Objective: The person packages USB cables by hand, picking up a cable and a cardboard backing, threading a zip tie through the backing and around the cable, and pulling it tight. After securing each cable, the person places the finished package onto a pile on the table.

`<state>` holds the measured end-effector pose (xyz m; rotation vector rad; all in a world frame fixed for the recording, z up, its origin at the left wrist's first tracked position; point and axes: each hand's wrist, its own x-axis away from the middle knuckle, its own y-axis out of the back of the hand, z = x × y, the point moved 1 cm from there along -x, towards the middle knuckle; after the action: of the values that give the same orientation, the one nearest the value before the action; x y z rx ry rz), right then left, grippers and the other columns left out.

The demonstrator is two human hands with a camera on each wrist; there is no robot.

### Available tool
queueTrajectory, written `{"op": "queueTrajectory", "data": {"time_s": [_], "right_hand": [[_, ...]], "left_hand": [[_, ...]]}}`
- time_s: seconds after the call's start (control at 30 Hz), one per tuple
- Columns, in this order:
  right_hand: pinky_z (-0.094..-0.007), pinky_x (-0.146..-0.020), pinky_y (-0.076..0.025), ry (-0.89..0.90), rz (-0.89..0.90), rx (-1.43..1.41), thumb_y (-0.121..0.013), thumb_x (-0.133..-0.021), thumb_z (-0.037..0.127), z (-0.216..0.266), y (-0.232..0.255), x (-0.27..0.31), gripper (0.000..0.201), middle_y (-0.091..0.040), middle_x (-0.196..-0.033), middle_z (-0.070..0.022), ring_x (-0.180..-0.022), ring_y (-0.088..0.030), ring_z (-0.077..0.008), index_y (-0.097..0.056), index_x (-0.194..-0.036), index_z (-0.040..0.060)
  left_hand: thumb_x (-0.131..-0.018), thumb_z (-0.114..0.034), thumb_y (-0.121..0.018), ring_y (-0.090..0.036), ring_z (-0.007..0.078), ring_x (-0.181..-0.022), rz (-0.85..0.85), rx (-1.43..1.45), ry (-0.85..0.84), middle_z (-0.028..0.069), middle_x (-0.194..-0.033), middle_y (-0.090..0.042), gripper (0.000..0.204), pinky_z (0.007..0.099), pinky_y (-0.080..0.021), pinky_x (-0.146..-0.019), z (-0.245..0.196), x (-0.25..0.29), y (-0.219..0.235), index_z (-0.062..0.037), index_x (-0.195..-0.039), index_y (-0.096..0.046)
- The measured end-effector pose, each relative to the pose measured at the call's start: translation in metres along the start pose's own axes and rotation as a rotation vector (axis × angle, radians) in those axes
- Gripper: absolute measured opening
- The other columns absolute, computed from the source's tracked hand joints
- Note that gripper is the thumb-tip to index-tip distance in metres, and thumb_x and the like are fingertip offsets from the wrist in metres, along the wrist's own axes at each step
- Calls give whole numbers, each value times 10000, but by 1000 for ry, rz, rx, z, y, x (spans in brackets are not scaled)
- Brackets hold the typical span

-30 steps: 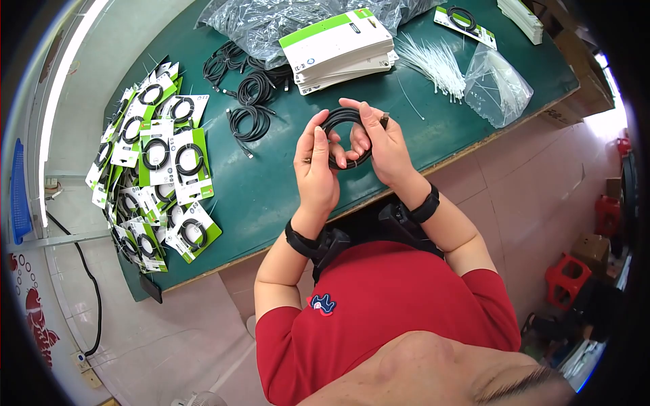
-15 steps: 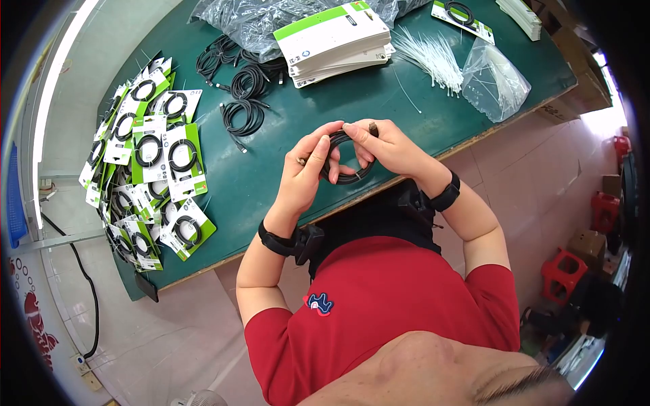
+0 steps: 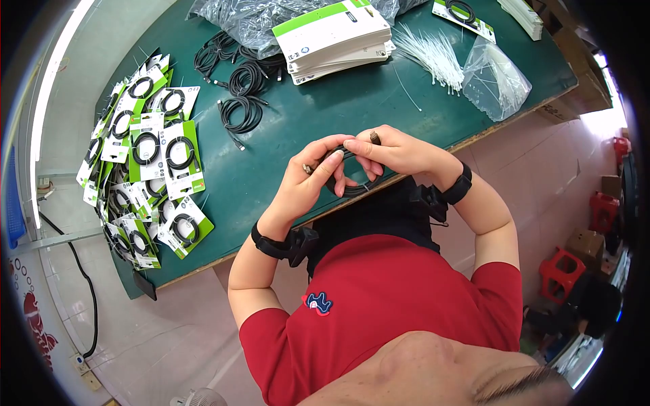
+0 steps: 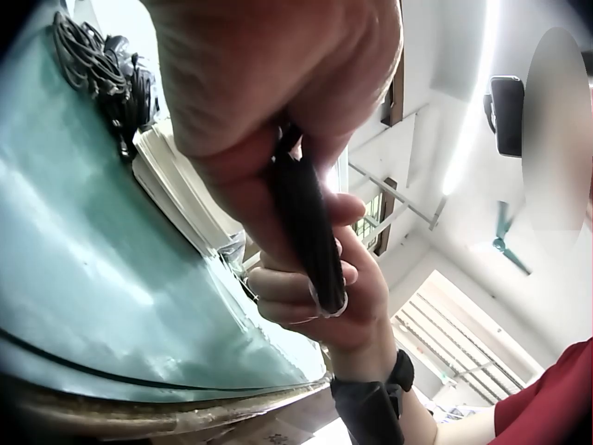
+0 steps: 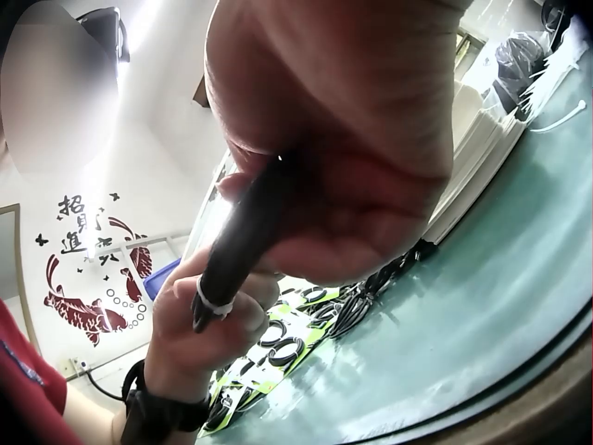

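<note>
A coiled black cable (image 3: 357,190) is held between both hands at the table's front edge. My left hand (image 3: 306,177) grips its left side, thumb on top, with one metal-coloured plug poking out beside the fingers. The right hand (image 3: 399,154) pinches the upper right side, and the other plug (image 3: 375,137) sticks up by its thumb. Both wrist views show the coil (image 4: 310,227) edge-on, dark and narrow. A thin white cable tie (image 5: 215,308) wraps the bundle at its lower end. The palms hide part of the loop.
Carded cables (image 3: 145,145) lie heaped on the left of the green table (image 3: 284,128). Loose coiled cables (image 3: 242,114) sit behind the hands, near a stack of printed cards (image 3: 332,37). White cable ties (image 3: 433,57) and a clear bag (image 3: 497,84) lie to the right.
Both hands have moved with the coil toward the body and the table's front edge. The coil looks flatter now, and the thumbs have come closer together on top.
</note>
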<state>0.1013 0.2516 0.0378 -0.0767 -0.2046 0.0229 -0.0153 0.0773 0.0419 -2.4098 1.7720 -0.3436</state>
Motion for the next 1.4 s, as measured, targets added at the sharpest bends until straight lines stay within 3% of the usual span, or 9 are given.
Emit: {"op": "queueTrajectory", "data": {"time_s": [0.17,0.27,0.3,0.4,0.67,1.13,1.4], "right_hand": [[-254,-583,-402,69,-27,-181,-477,-1063,410,-5,-5,-6,498,-478,-618,19,-595,-498,-105,-497,-693,78],[-258,-578,-383,101,-142,-381,-466,-1066,416,-9,-15,-18,508,-444,-605,25,-582,-458,-108,-457,-671,97],[-260,-575,-373,117,-200,-482,-461,-1068,419,-9,-18,-21,514,-428,-598,29,-575,-437,-110,-436,-661,106],[-263,-564,-362,108,-244,-496,-460,-1068,421,-6,-25,-21,519,-408,-585,31,-560,-405,-106,-409,-647,122],[-263,-533,-348,101,-285,-592,-471,-1062,426,-4,-37,-19,529,-372,-548,37,-511,-372,-97,-396,-624,139],[-274,-542,-414,-58,-278,-508,-474,-1036,520,3,-36,-18,575,-418,-535,18,-509,-450,-133,-433,-630,115],[-299,-583,-467,-124,-47,-473,-430,-1038,557,-2,-25,-21,603,-464,-584,-10,-553,-494,-154,-433,-633,110]], "left_hand": [[-1053,-115,-491,-517,74,-604,-72,87,-24,9,-755,-517,299,304,-584,-693,5,-5,-2,25,-1312,-546],[-1045,-123,-519,-446,61,-559,-230,500,-48,0,-726,-506,269,263,-493,-575,8,-14,-4,23,-1265,-573],[-1045,-123,-519,-446,61,-559,-231,499,-49,0,-726,-506,269,263,-493,-575,11,-16,-8,23,-1265,-573],[-1042,-160,-546,-369,50,-516,-306,526,-210,-20,-672,-463,239,242,-366,-487,23,-22,-15,20,-1182,-618],[-1036,-201,-570,-318,37,-477,-441,565,-219,-49,-604,-380,231,224,-273,-435,20,-13,-23,10,-1073,-655],[-1047,-172,-538,-323,36,-485,-307,450,-130,-59,-614,-376,218,215,-270,-434,25,-7,-7,8,-1118,-636],[-1047,-159,-533,-325,33,-482,-274,499,-94,-63,-609,-372,207,215,-280,-434,30,1,-3,6,-1110,-642]]}}
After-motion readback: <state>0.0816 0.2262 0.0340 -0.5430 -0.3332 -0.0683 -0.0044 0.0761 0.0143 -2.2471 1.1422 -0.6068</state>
